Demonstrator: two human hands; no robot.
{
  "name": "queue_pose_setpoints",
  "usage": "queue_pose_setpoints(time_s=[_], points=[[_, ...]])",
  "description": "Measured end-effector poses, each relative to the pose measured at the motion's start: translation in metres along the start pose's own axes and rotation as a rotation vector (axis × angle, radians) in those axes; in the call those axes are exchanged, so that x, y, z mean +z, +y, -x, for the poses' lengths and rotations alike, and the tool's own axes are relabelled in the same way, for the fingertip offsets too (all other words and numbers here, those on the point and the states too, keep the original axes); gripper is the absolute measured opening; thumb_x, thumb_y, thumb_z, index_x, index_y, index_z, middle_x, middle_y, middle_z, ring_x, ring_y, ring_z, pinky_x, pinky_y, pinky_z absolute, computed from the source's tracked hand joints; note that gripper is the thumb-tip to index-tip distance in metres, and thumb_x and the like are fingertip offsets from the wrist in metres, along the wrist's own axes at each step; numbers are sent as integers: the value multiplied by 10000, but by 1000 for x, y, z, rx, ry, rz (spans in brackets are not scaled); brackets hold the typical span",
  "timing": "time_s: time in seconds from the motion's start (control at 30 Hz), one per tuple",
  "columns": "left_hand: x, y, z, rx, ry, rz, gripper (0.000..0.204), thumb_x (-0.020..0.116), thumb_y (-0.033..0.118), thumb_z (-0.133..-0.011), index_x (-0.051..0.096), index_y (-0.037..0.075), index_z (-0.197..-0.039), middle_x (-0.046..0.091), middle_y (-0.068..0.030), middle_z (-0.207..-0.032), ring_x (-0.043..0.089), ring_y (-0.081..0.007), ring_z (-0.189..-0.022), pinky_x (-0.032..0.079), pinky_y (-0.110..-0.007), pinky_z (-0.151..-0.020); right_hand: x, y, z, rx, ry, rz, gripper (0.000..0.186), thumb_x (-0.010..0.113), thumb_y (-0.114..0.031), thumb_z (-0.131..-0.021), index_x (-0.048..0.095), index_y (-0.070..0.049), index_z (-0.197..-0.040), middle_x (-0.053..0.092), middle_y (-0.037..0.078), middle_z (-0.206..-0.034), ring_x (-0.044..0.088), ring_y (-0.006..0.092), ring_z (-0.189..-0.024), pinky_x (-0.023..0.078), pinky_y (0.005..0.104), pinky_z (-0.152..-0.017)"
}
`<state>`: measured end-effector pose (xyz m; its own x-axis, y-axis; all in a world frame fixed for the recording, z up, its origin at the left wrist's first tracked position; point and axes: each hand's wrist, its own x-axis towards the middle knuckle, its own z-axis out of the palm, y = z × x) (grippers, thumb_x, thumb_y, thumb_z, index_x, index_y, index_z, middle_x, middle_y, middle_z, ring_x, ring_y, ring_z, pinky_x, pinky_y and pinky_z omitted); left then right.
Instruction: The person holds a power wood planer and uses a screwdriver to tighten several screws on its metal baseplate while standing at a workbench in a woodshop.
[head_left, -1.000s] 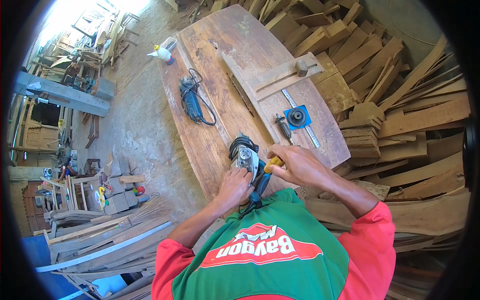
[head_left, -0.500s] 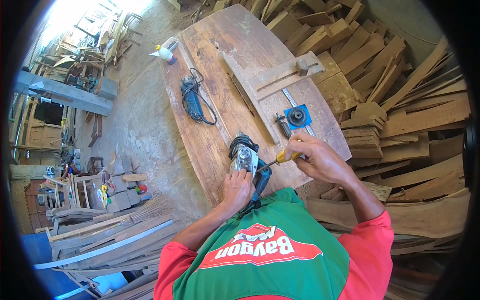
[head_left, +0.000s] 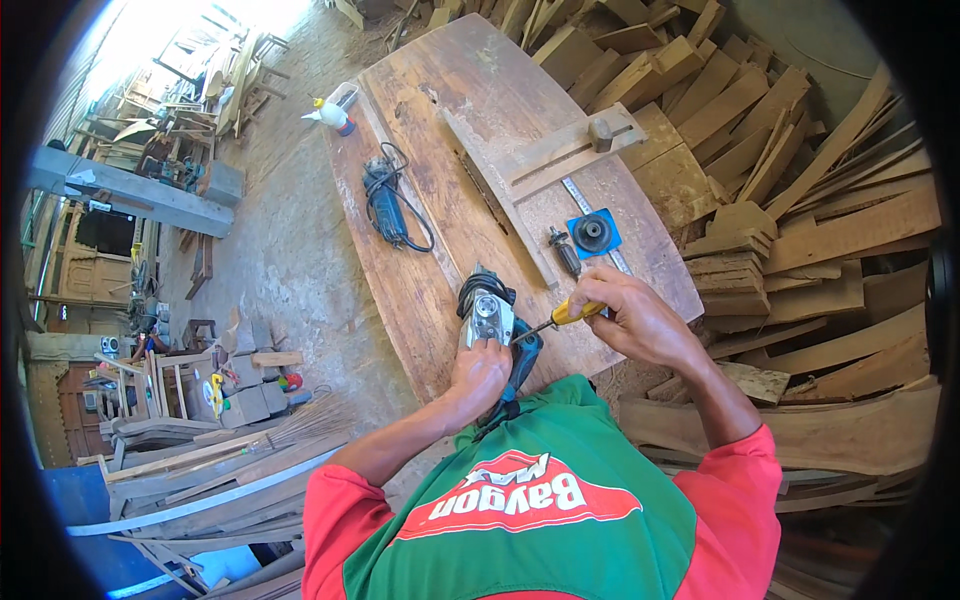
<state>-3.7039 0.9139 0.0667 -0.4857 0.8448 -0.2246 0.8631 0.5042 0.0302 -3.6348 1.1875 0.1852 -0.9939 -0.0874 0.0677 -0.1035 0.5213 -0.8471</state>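
Observation:
Near the table's close edge lies a power tool [head_left: 490, 317] with a silver metal face, a teal body and a black cord bunched at its far end; it looks like an electric planer. My left hand [head_left: 480, 377] is closed on its near part, the fingertips over the metal. In my right hand [head_left: 638, 318] is a yellow-handled screwdriver [head_left: 572, 314], held sideways. Its shaft points left and the tip meets the tool's right side; the exact contact point is too small to make out. Just beyond the right hand are a dark cylindrical motor part [head_left: 565, 252] and a round black piece [head_left: 592, 233] on a blue square.
A teal angle grinder [head_left: 385, 208] with a looped cord lies on the wooden table [head_left: 440, 130]. A spray bottle [head_left: 333, 116] stands at its far left edge. A slotted wooden T-shaped piece [head_left: 555, 163] and a metal ruler [head_left: 577, 195] lie right. Stacked wood [head_left: 745, 250] crowds the right side.
My left hand has shifted slightly and turned over the tool, its fingers more bunched. The right hand and screwdriver stay nearly in place.

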Motion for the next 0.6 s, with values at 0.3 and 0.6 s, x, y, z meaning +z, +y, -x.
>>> queue_pose_setpoints(time_s=[0.3, 0.6], points=[[-1, 3, -8, 101, -113, -169, 152, 607, 127, -826, 669, 8, -898, 653, -131, -858, 670, -253, -781, 558, -360, -577, 8, 10, 14, 9, 52, -26, 221, 588, 14, -770, 651, -60, -968, 606, 135, -951, 600, 343, -940, 484, 428, -815], [-11, -6, -17, 198, -233, -151, 140, 617, 105, -820, 674, 15, -912, 674, -144, -849, 698, -265, -790, 571, -369, -591, 3, 13, 22, 2, 112, -12, 239, 578, 59, -746, 609, -43, -959, 593, 124, -936, 609, 322, -916, 488, 405, -805]])
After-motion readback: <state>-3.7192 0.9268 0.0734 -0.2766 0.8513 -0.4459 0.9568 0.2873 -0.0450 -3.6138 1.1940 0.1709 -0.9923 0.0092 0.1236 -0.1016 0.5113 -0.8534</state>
